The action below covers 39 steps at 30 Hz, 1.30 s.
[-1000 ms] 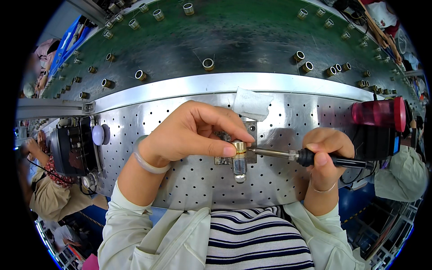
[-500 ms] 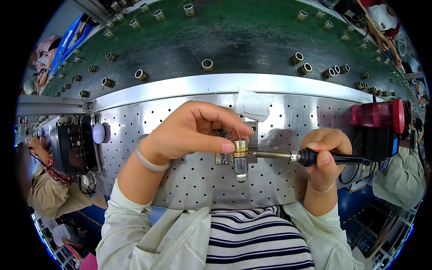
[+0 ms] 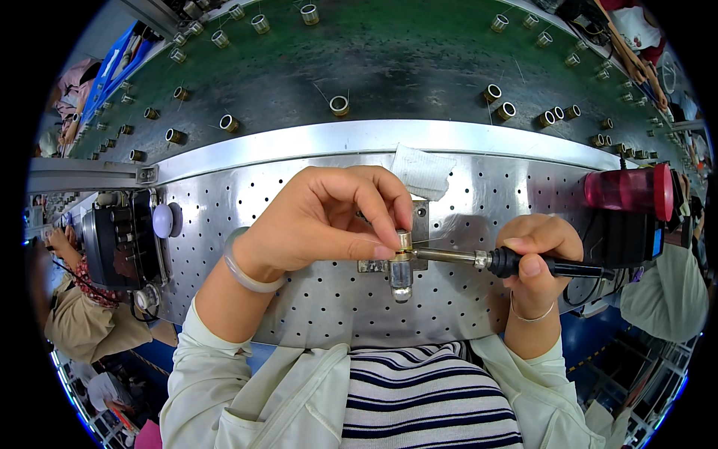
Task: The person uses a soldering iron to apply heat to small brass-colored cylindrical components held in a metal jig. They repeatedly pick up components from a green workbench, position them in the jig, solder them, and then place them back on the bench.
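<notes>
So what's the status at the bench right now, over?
Left hand pinching brass ring on small fixture. Right hand gripping soldering iron, tip at ring. Nothing in the way.

Over the last second little moved. My left hand [image 3: 321, 221] shifted slightly on the small brass ring [image 3: 404, 240]: earlier my thumb and forefinger pinched it from the left with the thumb tip right against it, and now the forefinger curled down over its top while the thumb pressed in from the side. My right hand [image 3: 537, 254] slid the black-handled soldering iron [image 3: 516, 262] a touch to the left, so its metal shaft came in closer and its tip met the ring on the small metal fixture [image 3: 400, 271]. A person at the left edge [image 3: 75, 307] leaned further down.
</notes>
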Motion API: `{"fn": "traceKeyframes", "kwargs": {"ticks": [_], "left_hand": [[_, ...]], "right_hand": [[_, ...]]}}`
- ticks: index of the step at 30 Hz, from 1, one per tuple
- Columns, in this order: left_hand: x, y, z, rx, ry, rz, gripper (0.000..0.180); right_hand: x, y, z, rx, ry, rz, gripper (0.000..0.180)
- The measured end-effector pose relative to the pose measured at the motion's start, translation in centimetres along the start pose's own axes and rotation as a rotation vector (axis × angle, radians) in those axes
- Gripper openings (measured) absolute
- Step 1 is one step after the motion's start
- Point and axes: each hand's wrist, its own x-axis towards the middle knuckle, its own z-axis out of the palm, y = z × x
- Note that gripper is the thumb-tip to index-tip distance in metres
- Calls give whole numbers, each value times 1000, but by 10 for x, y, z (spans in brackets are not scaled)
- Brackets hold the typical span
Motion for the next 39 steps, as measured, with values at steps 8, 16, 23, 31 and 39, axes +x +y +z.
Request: {"fn": "traceKeyframes", "kwargs": {"ticks": [8, 16, 23, 31, 39], "left_hand": [[0, -1, -2, 16, -10, 24, 14], [0, -1, -2, 27, -6, 21, 14], [2, -3, -5, -40, -22, -16, 19], [1, 0, -6, -26, -27, -113, 26], [4, 2, -4, -8, -13, -144, 30]], "right_hand": [[-2, 0, 0, 3, 15, 9, 17], [-2, -1, -1, -66, 13, 3, 19], [-2, -1, -1, -124, 17, -18, 20], [0, 1, -3, -122, -25, -57, 19], [0, 1, -5, -129, -13, -86, 16]]}}
